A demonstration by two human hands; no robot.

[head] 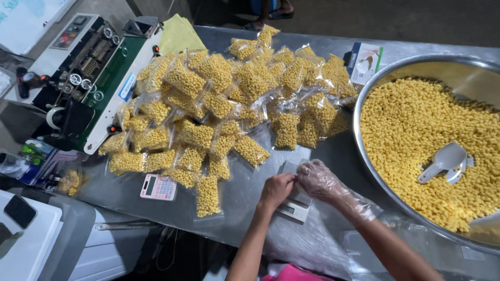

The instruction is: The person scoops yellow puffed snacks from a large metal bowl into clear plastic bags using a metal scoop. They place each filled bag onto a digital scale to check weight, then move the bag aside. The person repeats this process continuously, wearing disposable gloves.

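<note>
The bare left hand (276,188) and the right hand (319,180), in a thin clear glove, meet with fingers pinched together over a small grey scale (295,202); what they pinch is too clear and small to make out. The hands hide most of the scale on the steel tabletop (250,192). Left lies a pink calculator (158,187), beyond it a heap of sealed bags of yellow snack (229,104); the big steel bowl (364,156) at right is cut off.

Both hands meet at centre, fingertips together; left hand (276,188) bare, right hand (319,180) apparently in thin clear glove.
</note>
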